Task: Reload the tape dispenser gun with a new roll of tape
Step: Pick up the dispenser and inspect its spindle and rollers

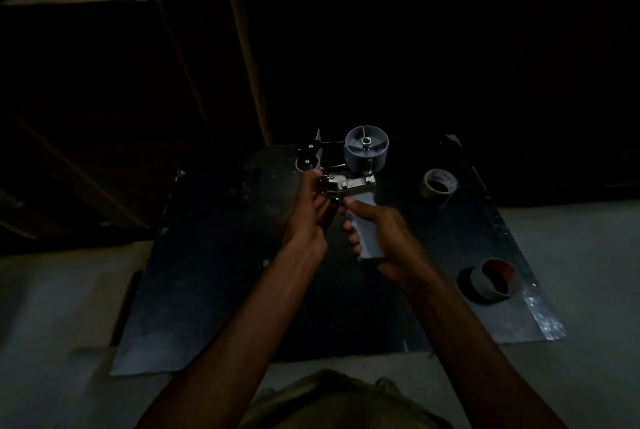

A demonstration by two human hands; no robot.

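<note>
The scene is dim. I hold a tape dispenser gun [349,182] above a dark board [214,290]. My right hand [384,238] is wrapped around its grey handle. My left hand [310,213] grips the metal frame near the front rollers. The gun's grey spool hub [366,148] is bare, with no roll on it. A tape roll [439,186] lies on the board to the right of the gun. A second roll [493,280], with a reddish inside, lies nearer me at the right.
Large dark cardboard boxes [121,99] stand behind and to the left of the board. The board rests on a pale floor [52,307]. Its right edge [540,317] glints. My knee in olive cloth [332,397] shows at the bottom.
</note>
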